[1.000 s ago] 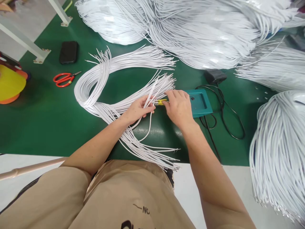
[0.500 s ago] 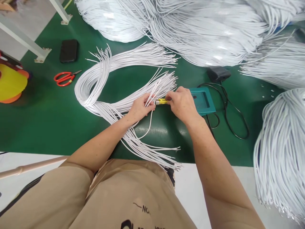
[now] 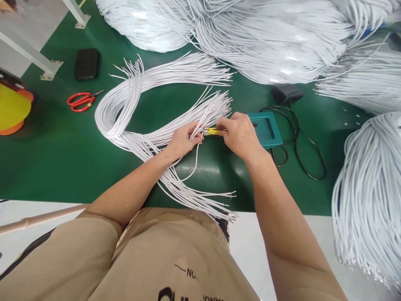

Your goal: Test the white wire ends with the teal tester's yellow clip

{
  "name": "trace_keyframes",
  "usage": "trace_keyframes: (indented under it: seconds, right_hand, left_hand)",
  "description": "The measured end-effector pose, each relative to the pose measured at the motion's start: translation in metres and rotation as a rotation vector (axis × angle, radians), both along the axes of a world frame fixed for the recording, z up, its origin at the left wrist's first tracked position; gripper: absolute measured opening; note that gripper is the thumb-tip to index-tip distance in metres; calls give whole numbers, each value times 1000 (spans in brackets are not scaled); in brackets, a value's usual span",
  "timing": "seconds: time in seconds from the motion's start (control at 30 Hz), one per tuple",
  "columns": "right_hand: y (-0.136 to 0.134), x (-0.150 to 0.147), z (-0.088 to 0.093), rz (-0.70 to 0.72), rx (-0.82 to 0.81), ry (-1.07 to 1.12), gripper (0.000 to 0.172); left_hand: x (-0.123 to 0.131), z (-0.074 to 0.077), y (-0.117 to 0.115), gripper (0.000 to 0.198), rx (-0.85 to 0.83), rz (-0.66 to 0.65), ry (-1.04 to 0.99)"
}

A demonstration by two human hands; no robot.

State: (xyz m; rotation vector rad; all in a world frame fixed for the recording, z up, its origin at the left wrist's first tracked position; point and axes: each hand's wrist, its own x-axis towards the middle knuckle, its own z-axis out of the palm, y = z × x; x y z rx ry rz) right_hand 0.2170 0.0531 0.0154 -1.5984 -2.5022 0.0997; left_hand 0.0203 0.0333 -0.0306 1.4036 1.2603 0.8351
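Observation:
My left hand [image 3: 181, 141] is closed, pinching a few white wires [image 3: 197, 156] between thumb and fingers; one of them curves down below the hand. My right hand [image 3: 240, 134] grips a small yellow tool with a silver metal end [image 3: 211, 131]. The metal end points left and meets the wires at my left fingertips. What kind of tool it is, I cannot make out, since my fingers cover its right part. Around my left hand lies a folded bundle of white wires [image 3: 108, 113], its loose ends fanning out to the right in separate groups.
Red-handled scissors [image 3: 80, 101] and a black box [image 3: 87, 64] lie at left on the green table [image 3: 62, 167]. Behind my right hand are a teal tray [image 3: 267, 129] and a black adapter [image 3: 286, 95] with its cord. Large piles of white wire [image 3: 266, 42] fill the back.
The whole view has shifted slightly, so things sit a little higher and further left. Both hands keep the same hold on the wires and the yellow tool.

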Motion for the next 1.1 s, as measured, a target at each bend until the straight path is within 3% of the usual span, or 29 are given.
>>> trace_keyframes:
  seconds: [0.07,0.23,0.4,0.5,0.63,0.7,0.97,1.1]
  right_hand:
    - [-4,4,2,-9,58,10,24]
    - [-11,16,-9,-292,265,-48,44]
    - [-12,13,-11,-307,262,-65,44]
    - [-27,-6,1,-196,247,38,37]
    - [-66,-49,10,316,43,98,31]
    - [-83,-66,9,462,-6,22,29]
    - [-108,-78,10,460,-133,-147,28]
    - [-129,-83,16,335,-369,-96,30]
  left_hand:
    - [0,1,0,48,-38,1,-15]
    - [-5,3,0,42,-64,-14,-32]
    - [-10,4,0,43,-74,-12,-80]
    - [-12,5,-1,51,-92,-4,-137]
    - [-15,9,-2,50,-122,-16,-279]
    - [-16,13,-3,44,-142,-25,-319]
    - [-19,19,-3,29,-229,-11,-366]
    - [-17,24,-5,32,-288,-18,-379]
